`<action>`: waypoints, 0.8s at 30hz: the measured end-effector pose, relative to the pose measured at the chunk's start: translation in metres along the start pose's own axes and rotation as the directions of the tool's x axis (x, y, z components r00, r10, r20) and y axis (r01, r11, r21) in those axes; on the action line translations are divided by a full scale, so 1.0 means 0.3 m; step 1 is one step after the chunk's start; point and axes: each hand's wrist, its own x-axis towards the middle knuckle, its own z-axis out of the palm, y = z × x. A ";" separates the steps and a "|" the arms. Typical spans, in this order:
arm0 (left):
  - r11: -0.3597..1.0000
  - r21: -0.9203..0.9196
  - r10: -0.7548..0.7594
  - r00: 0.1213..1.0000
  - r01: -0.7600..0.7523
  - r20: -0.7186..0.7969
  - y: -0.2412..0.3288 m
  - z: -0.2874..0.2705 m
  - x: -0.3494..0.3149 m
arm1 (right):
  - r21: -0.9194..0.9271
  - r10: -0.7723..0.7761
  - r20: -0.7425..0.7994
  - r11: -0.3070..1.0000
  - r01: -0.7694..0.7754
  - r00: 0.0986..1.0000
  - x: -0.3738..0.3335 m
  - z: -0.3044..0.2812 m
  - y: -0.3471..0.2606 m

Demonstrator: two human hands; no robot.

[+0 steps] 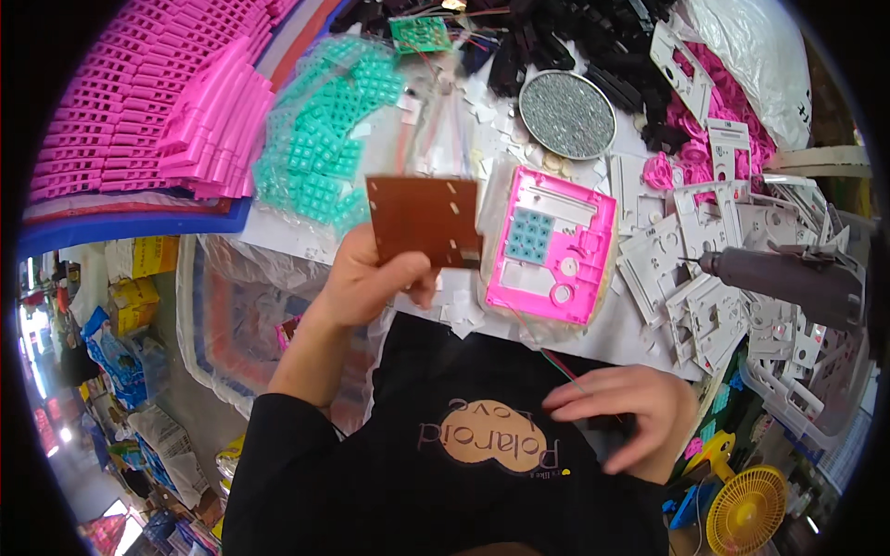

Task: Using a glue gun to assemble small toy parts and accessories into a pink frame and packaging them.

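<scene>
A flat brown circuit board [417, 218] with small slots is gripped between the thumb and fingers of my left hand [375, 283], raised over the table's near edge. Just right of it lies a pink plastic casing [601, 269], with a grey-blue button pad [530, 236] set in its left side. My right hand [635, 408] is in front of my shirt, fingers apart and partly blurred. Thin coloured wires [559, 363] run from near the casing toward its fingertips; no grip on them shows.
Teal button pads [324, 139] in clear plastic and stacked pink casings [209, 120] lie left. A round dish of small metal parts [567, 114] stands at the back, near black parts [612, 42]. White panels [686, 269] and an electric screwdriver [779, 278] are right.
</scene>
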 end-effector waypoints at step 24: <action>0.876 -0.064 -0.448 0.857 0.477 0.254 -0.216 0.243 -0.003 | 0.250 0.390 -0.611 0.921 -0.299 0.688 0.218 -0.067 0.200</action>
